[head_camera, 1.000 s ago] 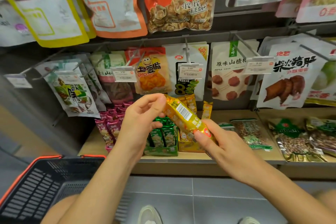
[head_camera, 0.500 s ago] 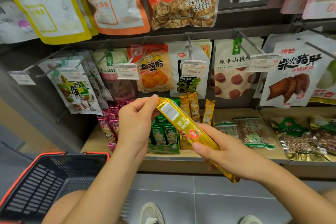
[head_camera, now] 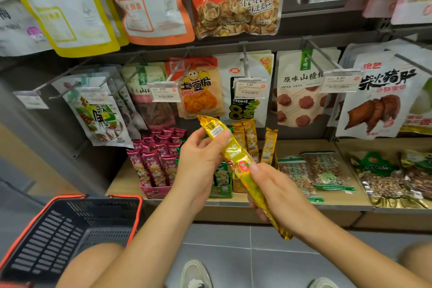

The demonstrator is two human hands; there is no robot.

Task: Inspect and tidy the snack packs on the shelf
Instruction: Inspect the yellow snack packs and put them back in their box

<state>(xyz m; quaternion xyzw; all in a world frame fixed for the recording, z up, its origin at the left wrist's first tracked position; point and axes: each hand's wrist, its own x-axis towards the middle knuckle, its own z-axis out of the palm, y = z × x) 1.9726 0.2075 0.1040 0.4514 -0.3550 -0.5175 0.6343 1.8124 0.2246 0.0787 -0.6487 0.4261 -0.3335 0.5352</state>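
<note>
One yellow snack pack [head_camera: 234, 151] is held tilted before the shelf [head_camera: 121, 182]: left grip [head_camera: 198, 155] pinches its upper end, right grip [head_camera: 277, 193] wraps its lower half.

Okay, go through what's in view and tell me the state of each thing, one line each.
yellow snack pack: off the shelf, tilted, held at both ends
left hand: grips the pack's upper end
right hand: grips the pack's lower part
magenta packs: upright in their box
shelf yellow packs: upright
nut bags: lying flat on the shelf
</note>
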